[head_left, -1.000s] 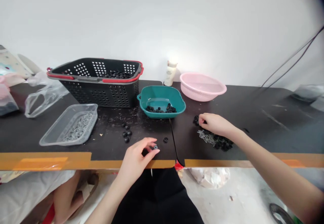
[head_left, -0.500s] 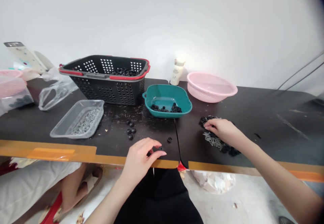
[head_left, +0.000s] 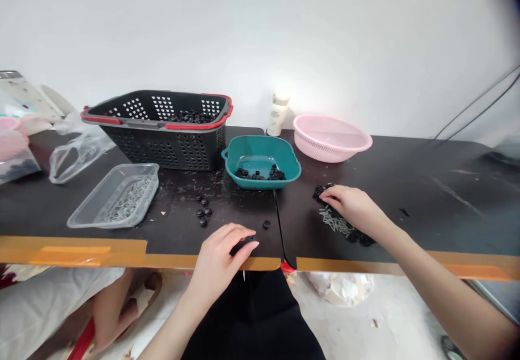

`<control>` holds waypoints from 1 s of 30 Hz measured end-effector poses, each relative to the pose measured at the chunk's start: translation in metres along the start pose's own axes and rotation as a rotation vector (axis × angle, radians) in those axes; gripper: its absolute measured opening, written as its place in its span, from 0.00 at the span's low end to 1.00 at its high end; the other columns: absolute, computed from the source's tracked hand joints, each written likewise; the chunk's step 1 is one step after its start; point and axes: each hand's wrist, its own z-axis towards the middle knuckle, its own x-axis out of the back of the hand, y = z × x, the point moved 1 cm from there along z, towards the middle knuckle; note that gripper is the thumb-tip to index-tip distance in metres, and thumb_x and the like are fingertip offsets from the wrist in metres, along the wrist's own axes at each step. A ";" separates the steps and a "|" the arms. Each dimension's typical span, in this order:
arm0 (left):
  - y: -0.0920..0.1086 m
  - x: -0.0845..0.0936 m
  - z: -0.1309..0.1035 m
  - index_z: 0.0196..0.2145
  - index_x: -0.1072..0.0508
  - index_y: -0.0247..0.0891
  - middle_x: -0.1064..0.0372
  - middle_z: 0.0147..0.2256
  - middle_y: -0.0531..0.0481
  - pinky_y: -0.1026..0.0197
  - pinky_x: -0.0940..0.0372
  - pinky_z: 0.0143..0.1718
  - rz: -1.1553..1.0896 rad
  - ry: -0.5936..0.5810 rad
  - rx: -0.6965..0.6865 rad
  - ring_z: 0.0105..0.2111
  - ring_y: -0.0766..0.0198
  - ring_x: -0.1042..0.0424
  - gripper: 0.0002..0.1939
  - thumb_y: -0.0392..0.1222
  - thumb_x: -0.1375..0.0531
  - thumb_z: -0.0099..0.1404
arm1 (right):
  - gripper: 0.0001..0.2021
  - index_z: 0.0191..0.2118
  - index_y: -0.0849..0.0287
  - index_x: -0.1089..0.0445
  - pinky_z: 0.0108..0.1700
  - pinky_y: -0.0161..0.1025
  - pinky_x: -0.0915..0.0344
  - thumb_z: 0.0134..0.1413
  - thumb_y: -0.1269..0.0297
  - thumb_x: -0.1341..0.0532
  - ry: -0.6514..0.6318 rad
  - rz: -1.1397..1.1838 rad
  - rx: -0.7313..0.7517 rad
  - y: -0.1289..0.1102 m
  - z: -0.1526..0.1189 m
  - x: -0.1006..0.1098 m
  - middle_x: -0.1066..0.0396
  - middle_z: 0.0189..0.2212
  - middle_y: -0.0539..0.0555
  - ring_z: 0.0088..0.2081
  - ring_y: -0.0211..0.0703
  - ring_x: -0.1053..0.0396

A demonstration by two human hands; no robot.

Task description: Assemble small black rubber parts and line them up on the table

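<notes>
Near the front edge of the dark table, my left hand (head_left: 225, 249) is closed, thumb and fingers around a small black plastic part (head_left: 251, 238) that is partly hidden. One loose black round part (head_left: 266, 224) lies just beyond it. My right hand (head_left: 351, 205) pinches at the left side of a heap of black round parts (head_left: 319, 191); whatever its fingertips hold is hidden. Silvery screws (head_left: 335, 223) lie in the same heap, under and beside that hand. Several black round parts (head_left: 203, 212) are scattered left of centre.
A teal basin (head_left: 260, 184) with black parts stands in the middle. Left of it are a dark basket (head_left: 174, 148) with red handles and a clear tray (head_left: 81, 216) of screws. Behind stand a pink colander (head_left: 331, 137) and a white bottle (head_left: 278, 115). Another person's leg shows below left.
The whole view has shifted slightly, moving most things a little left in the picture. Both hands keep nearly the same poses at the same spots on the table.
</notes>
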 end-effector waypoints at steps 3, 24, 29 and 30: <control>0.002 0.000 0.000 0.38 0.23 0.39 0.23 0.34 0.51 0.64 0.30 0.37 -0.074 0.017 0.089 0.32 0.64 0.24 0.04 0.36 0.36 0.65 | 0.12 0.39 0.56 0.23 0.35 0.38 0.27 0.61 0.56 0.42 -0.008 0.258 -0.066 -0.020 -0.011 0.007 0.19 0.37 0.55 0.34 0.46 0.23; 0.037 0.014 -0.013 0.32 0.23 0.42 0.24 0.27 0.57 0.70 0.31 0.29 -0.195 0.226 0.048 0.25 0.69 0.27 0.05 0.39 0.30 0.58 | 0.05 0.36 0.54 0.28 0.40 0.38 0.32 0.62 0.71 0.39 0.103 0.842 0.411 -0.147 -0.057 -0.023 0.27 0.34 0.52 0.38 0.42 0.29; 0.038 0.014 -0.012 0.32 0.23 0.41 0.24 0.27 0.57 0.71 0.32 0.28 -0.202 0.224 0.048 0.24 0.69 0.26 0.06 0.41 0.30 0.58 | 0.05 0.35 0.53 0.29 0.40 0.37 0.33 0.61 0.71 0.38 0.113 0.860 0.376 -0.147 -0.058 -0.020 0.27 0.34 0.51 0.37 0.41 0.29; 0.038 0.013 -0.012 0.32 0.23 0.41 0.24 0.26 0.56 0.71 0.32 0.27 -0.207 0.218 0.048 0.24 0.69 0.26 0.06 0.41 0.30 0.58 | 0.05 0.35 0.53 0.29 0.40 0.37 0.33 0.61 0.71 0.38 0.101 0.860 0.381 -0.148 -0.059 -0.020 0.27 0.34 0.51 0.37 0.41 0.29</control>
